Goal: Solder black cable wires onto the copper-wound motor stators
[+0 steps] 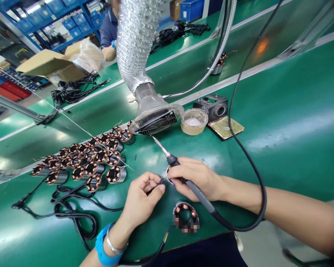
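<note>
My right hand [197,178] is closed round a black-handled soldering iron [180,168], whose metal tip points up and left; its fingers also touch a small metal ring. Pinched together, the fingers of my left hand [143,198] grip a thin black wire end right beside that ring. A round copper-wound stator [186,217] lies on the green belt [281,122] just below both hands. The iron's black cable [247,155] loops over my right forearm.
Several copper-wound stators [86,159] are grouped at the left, with black cables [66,211] below them. A silver fume duct with fan [153,118], a flux pot [194,121] and an iron stand [215,107] sit behind. Another person stands at the far belt, near a cardboard box [50,65].
</note>
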A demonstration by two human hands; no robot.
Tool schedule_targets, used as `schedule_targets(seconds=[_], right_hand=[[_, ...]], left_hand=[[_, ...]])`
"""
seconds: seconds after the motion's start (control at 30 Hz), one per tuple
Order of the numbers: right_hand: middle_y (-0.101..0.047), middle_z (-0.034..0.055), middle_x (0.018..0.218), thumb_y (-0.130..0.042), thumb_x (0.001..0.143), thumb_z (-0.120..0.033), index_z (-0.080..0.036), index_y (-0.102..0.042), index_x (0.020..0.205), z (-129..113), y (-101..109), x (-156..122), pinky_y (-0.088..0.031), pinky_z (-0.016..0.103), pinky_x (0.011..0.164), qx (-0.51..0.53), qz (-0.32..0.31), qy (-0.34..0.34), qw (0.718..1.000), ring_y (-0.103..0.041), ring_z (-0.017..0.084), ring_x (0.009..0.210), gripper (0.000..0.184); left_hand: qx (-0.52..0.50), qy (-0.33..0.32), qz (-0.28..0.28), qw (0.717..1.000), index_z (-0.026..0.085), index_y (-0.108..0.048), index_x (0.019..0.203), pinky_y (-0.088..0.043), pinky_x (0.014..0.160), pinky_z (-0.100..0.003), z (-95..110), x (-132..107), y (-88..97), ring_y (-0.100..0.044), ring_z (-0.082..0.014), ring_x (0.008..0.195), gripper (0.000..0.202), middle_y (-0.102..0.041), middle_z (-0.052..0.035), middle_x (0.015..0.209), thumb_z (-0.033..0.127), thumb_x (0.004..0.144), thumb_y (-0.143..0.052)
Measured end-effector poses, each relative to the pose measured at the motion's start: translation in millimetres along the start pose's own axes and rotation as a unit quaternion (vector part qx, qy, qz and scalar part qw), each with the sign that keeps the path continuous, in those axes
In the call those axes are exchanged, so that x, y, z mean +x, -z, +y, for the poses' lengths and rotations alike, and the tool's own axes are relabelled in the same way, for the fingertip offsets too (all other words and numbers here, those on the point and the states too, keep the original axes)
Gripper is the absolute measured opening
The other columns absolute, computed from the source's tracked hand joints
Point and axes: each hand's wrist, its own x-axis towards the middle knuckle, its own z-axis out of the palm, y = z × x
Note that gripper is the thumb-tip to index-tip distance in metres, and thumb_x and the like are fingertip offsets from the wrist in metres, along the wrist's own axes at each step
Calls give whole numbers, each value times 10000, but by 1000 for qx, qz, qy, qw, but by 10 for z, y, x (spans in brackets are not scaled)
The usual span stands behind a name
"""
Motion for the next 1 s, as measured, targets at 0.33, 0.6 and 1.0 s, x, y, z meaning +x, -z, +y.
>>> schedule_targets(seconds=[0.33,0.6,1.0], right_hand=[[-609,16,748,-463,855,-47,-195,-548,969,-41,6,-35,-491,260,614,12,2,-3,1000,-536,139,638,205],[-614,22,741,-529,842,-52,-181,-558,1035,-44,19,-31,-491,262,599,11,2,-4,1000,-549,147,642,233],[-624,15,740,-522,888,-72,-197,-546,1077,-65,-40,-41,-446,265,574,-33,21,-3,999,-509,142,595,227]], left_hand=[[59,-22,-1,998,148,-673,809,-347,560,-194,-46,-38,-50,-410,-97,592,238,-533,23,649,364,881,-603],[-7,-3,27,1000,155,-641,844,-324,516,-180,-84,-28,-38,-366,-79,518,272,-453,63,561,427,829,-660],[14,1,111,994,137,-742,741,-356,497,-200,-28,-19,-91,-402,-90,516,293,-568,3,577,425,764,-701]])
